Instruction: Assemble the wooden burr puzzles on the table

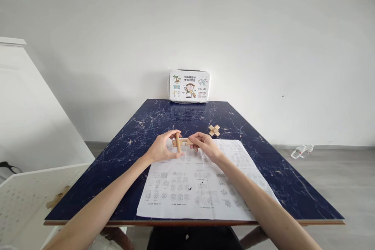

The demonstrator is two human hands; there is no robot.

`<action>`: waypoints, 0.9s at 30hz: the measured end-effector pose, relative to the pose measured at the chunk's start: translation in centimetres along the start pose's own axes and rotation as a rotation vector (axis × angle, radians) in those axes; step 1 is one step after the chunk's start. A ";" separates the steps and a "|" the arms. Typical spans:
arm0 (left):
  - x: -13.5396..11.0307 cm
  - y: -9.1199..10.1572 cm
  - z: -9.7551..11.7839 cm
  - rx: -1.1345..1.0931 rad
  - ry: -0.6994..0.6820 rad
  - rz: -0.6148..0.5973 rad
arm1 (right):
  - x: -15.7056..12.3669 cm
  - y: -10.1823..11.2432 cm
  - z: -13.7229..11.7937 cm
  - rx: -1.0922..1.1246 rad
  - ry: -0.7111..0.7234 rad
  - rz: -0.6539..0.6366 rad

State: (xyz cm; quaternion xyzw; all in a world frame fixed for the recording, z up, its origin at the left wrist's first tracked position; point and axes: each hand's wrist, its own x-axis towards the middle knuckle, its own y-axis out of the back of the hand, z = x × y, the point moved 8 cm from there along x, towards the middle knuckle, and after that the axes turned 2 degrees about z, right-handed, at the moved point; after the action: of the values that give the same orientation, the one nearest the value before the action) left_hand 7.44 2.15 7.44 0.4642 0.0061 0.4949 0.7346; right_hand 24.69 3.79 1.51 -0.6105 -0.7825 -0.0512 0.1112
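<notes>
Forearms (109, 193), bare, from 7 and 5 o'clock. Printed sheet (175, 206) beneath. Left hand (162, 147): wooden rod (178, 143), 12-to-6 o'clock, between thumb and fingertips. Right hand (205, 145): notched piece (183, 140), 3 o'clock end pinched. Wooden cross (214, 130), 1 o'clock beyond. White case (190, 86), 12 o'clock.

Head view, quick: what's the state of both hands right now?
Left hand: holding a wooden stick between thumb and fingers.
Right hand: closed, pinching a notched wooden piece.

Lt-gry wall (187, 27) behind dk-blue tbl (129, 136); gry flr (331, 175) at R.
</notes>
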 end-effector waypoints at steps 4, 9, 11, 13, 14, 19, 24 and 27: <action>0.2 -0.1 0.3 0.020 -0.013 0.012 | 0.3 0.0 0.2 0.009 0.012 0.003; 0.3 0.9 -0.3 0.023 -0.017 0.036 | 0.3 0.7 -0.6 -0.016 0.007 0.035; 0.2 2.3 -1.8 0.019 0.029 0.079 | 0.2 2.8 -1.1 -0.025 0.009 0.147; 0.0 4.5 -3.8 0.015 0.093 0.198 | -0.2 5.4 -1.5 0.001 0.031 0.294; -0.2 5.3 -4.7 0.010 0.124 0.250 | -0.5 6.5 -1.7 0.010 0.051 0.358; 0.0 4.6 -5.7 0.038 0.099 0.218 | -0.4 5.9 -0.4 -0.105 0.024 0.263; -0.3 0.8 -4.4 0.097 0.079 -0.089 | 0.1 3.2 1.6 -0.333 -0.037 0.116; -0.7 -0.4 -4.1 0.138 0.071 -0.213 | 0.0 2.6 1.2 -0.507 0.021 0.086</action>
State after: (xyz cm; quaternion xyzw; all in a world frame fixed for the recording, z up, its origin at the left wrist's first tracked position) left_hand 5.42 4.36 4.47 0.4925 0.1156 0.4287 0.7485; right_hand 27.03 4.70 0.16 -0.6511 -0.7167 -0.2473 -0.0350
